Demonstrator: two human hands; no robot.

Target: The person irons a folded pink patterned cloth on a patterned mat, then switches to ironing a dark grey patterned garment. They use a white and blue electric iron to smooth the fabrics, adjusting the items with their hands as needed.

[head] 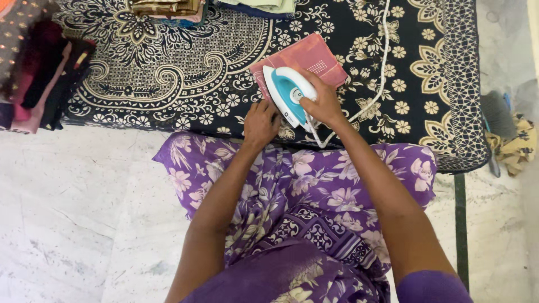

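Observation:
A white and teal electric iron (287, 90) rests on a folded pink cloth (307, 56) lying on a black sheet with cream floral print (185, 78). My right hand (319, 101) grips the iron's handle from the near side. My left hand (261, 122) presses flat on the sheet at the pink cloth's near left corner, just beside the iron. The iron's white cord (383, 62) runs from its rear, loops to the right and goes up off the top edge.
A pile of folded dark and pink clothes (42, 73) sits at the far left. More folded clothes (168, 8) lie along the top edge. A brush and a yellow rag (508, 134) lie on the marble floor (73, 213) at right. My purple floral dress covers my lap.

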